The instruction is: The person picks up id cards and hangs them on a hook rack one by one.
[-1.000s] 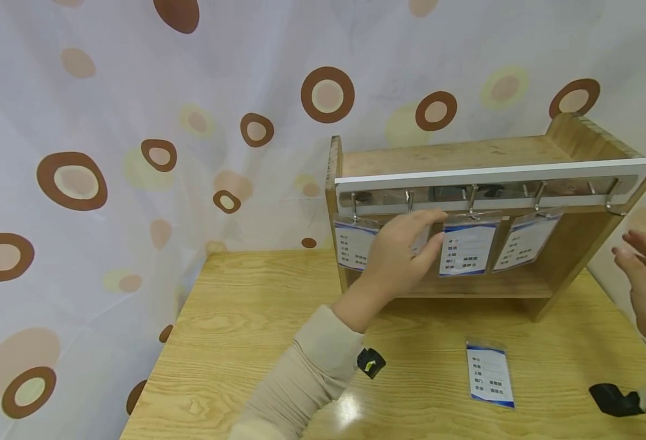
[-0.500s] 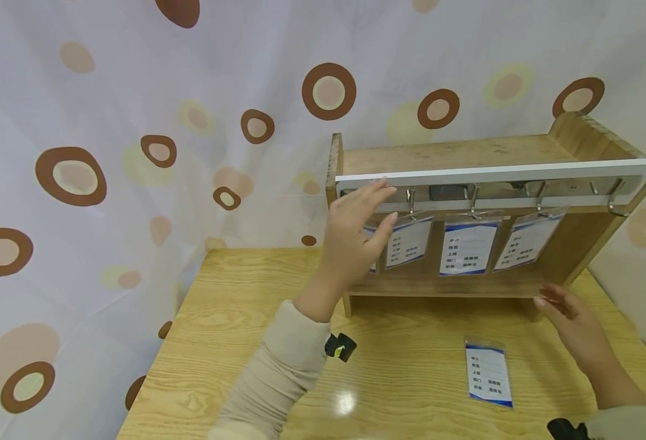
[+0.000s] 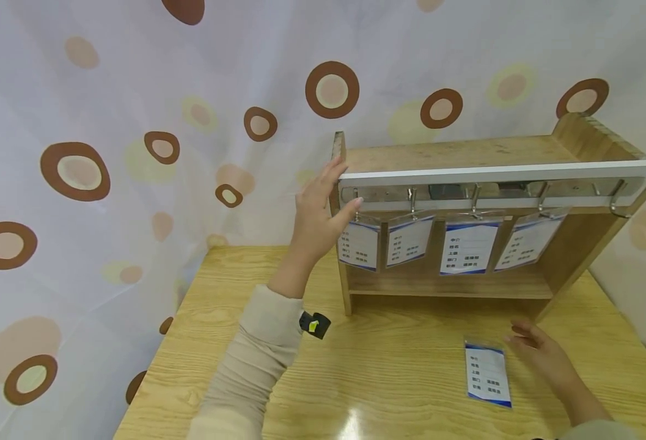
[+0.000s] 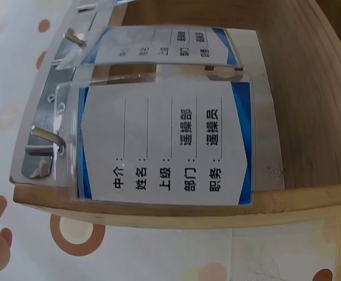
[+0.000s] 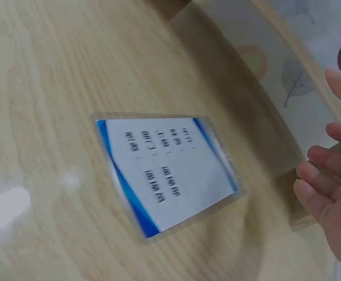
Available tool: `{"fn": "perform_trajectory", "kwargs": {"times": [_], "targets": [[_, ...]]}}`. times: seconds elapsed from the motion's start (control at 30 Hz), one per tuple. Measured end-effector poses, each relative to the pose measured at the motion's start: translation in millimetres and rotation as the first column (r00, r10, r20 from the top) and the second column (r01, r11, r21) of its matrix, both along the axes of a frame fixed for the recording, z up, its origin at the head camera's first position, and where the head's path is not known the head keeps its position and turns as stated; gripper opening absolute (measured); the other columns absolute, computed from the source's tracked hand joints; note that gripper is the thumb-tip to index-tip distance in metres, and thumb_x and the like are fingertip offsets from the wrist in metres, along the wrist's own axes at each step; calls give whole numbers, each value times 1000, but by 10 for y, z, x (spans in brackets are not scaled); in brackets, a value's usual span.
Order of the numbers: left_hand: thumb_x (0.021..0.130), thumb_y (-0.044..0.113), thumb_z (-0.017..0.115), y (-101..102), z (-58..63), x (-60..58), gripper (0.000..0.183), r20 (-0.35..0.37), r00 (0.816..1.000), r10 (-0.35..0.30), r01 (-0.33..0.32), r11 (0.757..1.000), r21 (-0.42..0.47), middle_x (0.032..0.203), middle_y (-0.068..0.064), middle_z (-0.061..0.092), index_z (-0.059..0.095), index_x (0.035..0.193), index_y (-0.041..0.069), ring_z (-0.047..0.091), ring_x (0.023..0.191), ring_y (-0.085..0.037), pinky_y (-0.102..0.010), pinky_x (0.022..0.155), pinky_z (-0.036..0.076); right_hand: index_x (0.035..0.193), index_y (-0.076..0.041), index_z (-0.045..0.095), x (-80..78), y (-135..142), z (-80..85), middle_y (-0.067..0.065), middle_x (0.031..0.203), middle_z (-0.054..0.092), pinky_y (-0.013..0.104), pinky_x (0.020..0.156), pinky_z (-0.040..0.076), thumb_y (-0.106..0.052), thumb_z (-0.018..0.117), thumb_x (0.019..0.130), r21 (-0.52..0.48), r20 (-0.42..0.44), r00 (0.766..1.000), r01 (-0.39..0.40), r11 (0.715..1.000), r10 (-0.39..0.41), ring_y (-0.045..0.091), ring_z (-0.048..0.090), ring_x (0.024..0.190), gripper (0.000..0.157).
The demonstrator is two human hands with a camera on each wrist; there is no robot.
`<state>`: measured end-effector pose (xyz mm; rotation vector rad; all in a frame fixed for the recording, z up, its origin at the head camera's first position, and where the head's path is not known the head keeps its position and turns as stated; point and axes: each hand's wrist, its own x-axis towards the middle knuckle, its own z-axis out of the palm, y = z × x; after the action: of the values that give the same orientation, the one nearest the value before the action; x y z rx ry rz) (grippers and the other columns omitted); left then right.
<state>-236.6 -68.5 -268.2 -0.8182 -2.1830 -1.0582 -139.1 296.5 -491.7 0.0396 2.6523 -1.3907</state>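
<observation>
My left hand [image 3: 318, 220] is at the upper left corner of a small wooden shelf [image 3: 444, 156], fingers extended along its side and thumb near the leftmost hook. Right below the thumb hangs a clear-sleeved name badge [image 3: 359, 249] with blue corners, seen large in the left wrist view as a badge [image 4: 159, 140] on its metal hook [image 4: 46, 136]. Another badge [image 3: 488, 374] lies flat on the table, also filling the middle of the right wrist view. My right hand [image 3: 544, 355] hovers just right of it, fingers loosely bent and holding nothing.
More badges hang along the metal hook strip, among them a middle one [image 3: 470, 247] and a slanted one [image 3: 528, 243]. The rightmost hook [image 3: 618, 200] carries no badge. A spotted curtain [image 3: 190, 91] stands behind the wooden table [image 3: 234, 318].
My left hand has moved left along the hook strip, from the second badge to the shelf's left corner. My right hand has come in from the far right, down toward the badge on the table.
</observation>
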Motion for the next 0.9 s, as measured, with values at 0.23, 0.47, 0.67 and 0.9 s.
{"fn": "perform_trajectory", "kwargs": {"times": [0.23, 0.47, 0.67, 0.9], "targets": [[82, 22, 58, -77, -12, -130, 53, 128, 991, -30, 22, 998, 60, 134, -8, 35, 38, 129, 6, 28, 122, -11, -34, 100, 19, 131, 10, 14, -33, -16, -165, 35, 128, 20, 58, 82, 30, -40, 42, 89, -23, 129, 992, -6, 1000, 9, 49, 28, 111, 71], [84, 26, 56, -97, -38, -205, 52, 208, 977, -47, 32, 997, 73, 134, -5, 34, 37, 130, 8, 25, 122, -8, -27, 99, 20, 131, 11, 14, -103, -44, -277, 37, 129, 17, 56, 85, 29, -40, 52, 84, 12, 187, 982, -27, 1000, 25, 50, 23, 114, 79], [85, 26, 54, -100, -39, -255, 50, 246, 969, -32, 15, 997, 71, 135, -5, 33, 39, 130, 10, 25, 123, -10, -27, 99, 20, 128, 14, 18, -139, -44, -356, 36, 127, 21, 57, 87, 26, -45, 56, 79, 78, 159, 986, -69, 995, 56, 51, 23, 113, 86], [86, 27, 53, -96, -41, -316, 46, 292, 956, -1, -13, 999, 45, 134, 2, 35, 42, 128, 16, 24, 122, -4, -26, 99, 20, 123, 16, 28, -145, -21, -479, 36, 123, 28, 57, 86, 26, -46, 61, 75, 193, 100, 993, -75, 978, 57, 52, 27, 109, 85]]}}
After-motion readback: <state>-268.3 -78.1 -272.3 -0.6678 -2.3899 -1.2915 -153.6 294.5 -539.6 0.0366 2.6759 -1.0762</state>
